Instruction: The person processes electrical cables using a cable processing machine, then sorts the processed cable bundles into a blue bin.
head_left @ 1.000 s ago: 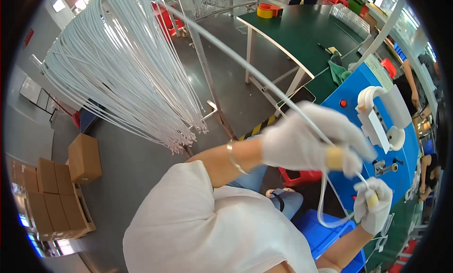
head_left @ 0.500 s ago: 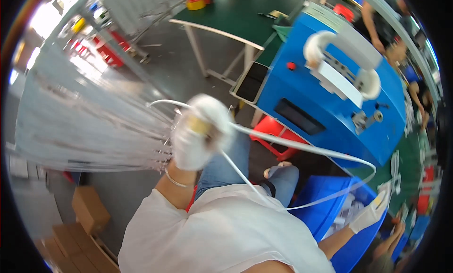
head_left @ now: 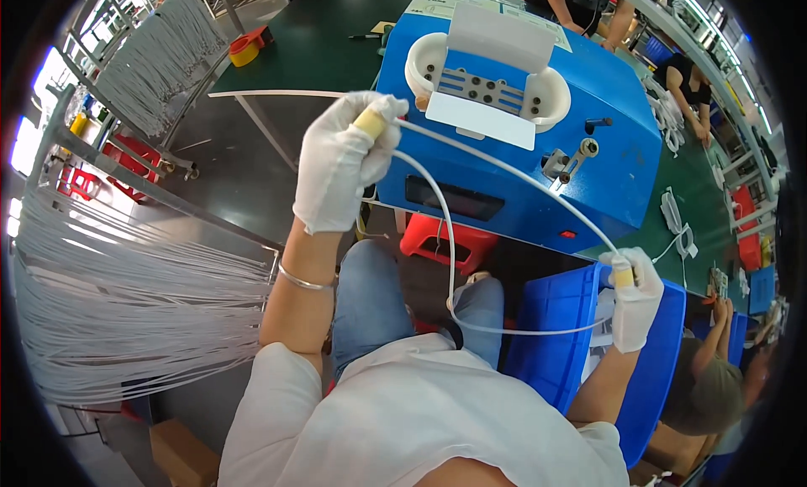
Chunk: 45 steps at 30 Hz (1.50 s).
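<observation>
My left hand (head_left: 346,163), in a white glove with yellow tape round a finger, is closed on a white cable (head_left: 500,161) near the front left of a blue machine (head_left: 513,163). Farther right, my right hand (head_left: 635,298), gloved and taped the same way, pinches the cable's other stretch above a blue bin (head_left: 551,340). Between the hands one length runs fairly straight, while another hangs in a loop over my lap. The cable ends inside my fingers are hidden. On the machine's top, a white hinged cover stands raised above a slotted metal plate.
Many white cables (head_left: 134,310) hang from a metal rack at my left. A green-topped table (head_left: 311,45) holds a yellow tape roll (head_left: 244,52). Under the machine stands a red stool (head_left: 450,243). Other people work at the far right.
My left hand has come away from the hanging cables toward the machine, bringing the cable along. My right hand has moved up and inward. The view has turned to the right.
</observation>
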Motion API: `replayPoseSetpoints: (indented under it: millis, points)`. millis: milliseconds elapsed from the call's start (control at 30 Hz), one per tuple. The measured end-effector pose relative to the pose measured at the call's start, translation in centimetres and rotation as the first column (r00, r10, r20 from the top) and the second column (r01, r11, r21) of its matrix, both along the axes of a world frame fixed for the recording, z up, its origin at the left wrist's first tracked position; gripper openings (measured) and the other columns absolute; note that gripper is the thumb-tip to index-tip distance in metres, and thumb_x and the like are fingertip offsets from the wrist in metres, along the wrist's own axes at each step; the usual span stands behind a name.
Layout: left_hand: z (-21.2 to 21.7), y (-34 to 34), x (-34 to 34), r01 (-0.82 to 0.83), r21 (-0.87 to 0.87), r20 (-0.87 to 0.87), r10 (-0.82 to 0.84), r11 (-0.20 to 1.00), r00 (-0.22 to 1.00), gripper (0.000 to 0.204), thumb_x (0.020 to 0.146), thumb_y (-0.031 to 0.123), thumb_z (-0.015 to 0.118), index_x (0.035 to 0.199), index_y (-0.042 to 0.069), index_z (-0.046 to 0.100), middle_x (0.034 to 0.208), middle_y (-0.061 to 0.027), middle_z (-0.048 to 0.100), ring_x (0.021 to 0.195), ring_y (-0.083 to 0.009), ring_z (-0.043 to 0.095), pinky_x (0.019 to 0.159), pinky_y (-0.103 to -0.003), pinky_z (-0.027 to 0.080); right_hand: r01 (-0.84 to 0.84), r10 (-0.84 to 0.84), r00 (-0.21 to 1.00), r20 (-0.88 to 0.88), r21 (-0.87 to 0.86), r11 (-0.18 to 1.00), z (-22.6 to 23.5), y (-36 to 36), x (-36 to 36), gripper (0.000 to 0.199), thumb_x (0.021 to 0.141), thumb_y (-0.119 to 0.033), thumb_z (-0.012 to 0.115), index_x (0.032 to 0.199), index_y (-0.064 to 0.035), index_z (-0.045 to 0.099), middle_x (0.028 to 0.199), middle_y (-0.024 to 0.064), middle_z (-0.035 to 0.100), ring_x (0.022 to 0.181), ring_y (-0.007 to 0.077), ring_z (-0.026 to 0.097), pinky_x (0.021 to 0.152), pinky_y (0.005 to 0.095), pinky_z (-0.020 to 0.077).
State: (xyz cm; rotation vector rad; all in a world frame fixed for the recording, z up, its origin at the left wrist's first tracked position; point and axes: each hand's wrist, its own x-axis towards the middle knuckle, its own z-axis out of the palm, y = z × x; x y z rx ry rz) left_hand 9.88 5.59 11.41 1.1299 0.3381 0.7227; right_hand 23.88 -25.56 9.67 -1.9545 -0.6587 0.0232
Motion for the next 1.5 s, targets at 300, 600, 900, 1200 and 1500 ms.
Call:
replayPoseSetpoints:
  millis: [300, 600, 900, 1200, 1500]
  points:
    - [0.8, 1.0, 2.8, -0.213, 0.261, -0.125, 0.252, 0.941, 0.960, 0.014, 0.090, 0.011, 0.062, 0.095, -0.001, 0.060, 0.072, -0.0031, 0.060, 0.053, -0.0008, 0.048, 0.043, -0.013, 0.033, 0.001, -0.005, 0.983, 0.184, 0.025, 1.000, 0.5, 1.4, 2.5, 0.017, 0.092, -0.016, 0.055, 0.086, -0.0005, 0.060, 0.079, 0.0007, 0.059, 0.066, 0.0063, 0.043, 0.060, 0.0199, 0.0328]
    - [-0.9, 0.5, 3.3, -0.293, 0.590, 0.026, 0.345, 0.753, 0.938, 0.010, 0.086, 0.005, 0.065, 0.088, 0.000, 0.057, 0.079, -0.0044, 0.065, 0.069, -0.0047, 0.058, 0.060, -0.019, 0.048, 0.096, -0.074, 0.968, 0.240, -0.084, 0.992, 2.3, -0.7, 5.6, 0.014, 0.089, -0.013, 0.056, 0.082, -0.0026, 0.062, 0.077, -0.0019, 0.058, 0.060, 0.0034, 0.040, 0.055, 0.0191, 0.0315]
    - [-1.7, 1.1, 1.9, -0.307, 0.712, -0.005, 0.441, 0.632, 0.898, 0.043, 0.086, 0.011, 0.066, 0.126, 0.006, 0.052, 0.074, -0.0012, 0.061, 0.067, -0.0045, 0.053, 0.063, -0.021, 0.046, 0.049, 0.058, 0.897, 0.438, -0.230, 0.972, 4.8, 2.1, 14.9, 0.016, 0.088, -0.013, 0.059, 0.085, 0.0009, 0.064, 0.077, 0.0027, 0.061, 0.072, 0.0090, 0.054, 0.070, 0.0233, 0.0432]
    - [-2.2, 1.6, -7.2, -0.358, 0.545, -0.136, 0.501, 0.758, 0.855, 0.040, 0.088, 0.003, 0.060, 0.128, 0.004, 0.053, 0.073, 0.0030, 0.051, 0.059, -0.0029, 0.046, 0.055, -0.016, 0.039, 0.069, -0.075, 0.965, 0.251, 0.034, 0.997, 4.4, 0.2, 12.4, 0.014, 0.089, -0.016, 0.060, 0.085, -0.0033, 0.065, 0.072, -0.0033, 0.057, 0.053, -0.0002, 0.038, 0.048, 0.0152, 0.0271]
    - [-6.1, -2.3, -8.2, 0.351, 0.342, -0.486, -0.155, 0.872, 0.860, 0.026, 0.088, 0.004, 0.058, 0.114, 0.002, 0.063, 0.080, -0.0002, 0.061, 0.067, -0.0055, 0.055, 0.060, -0.019, 0.045, 0.120, -0.115, 0.991, 0.070, -0.087, 0.989, 4.1, -2.6, 9.6, 0.017, 0.089, -0.020, 0.061, 0.081, -0.0056, 0.064, 0.063, -0.0067, 0.050, 0.049, -0.0027, 0.034, 0.043, 0.0156, 0.0207]
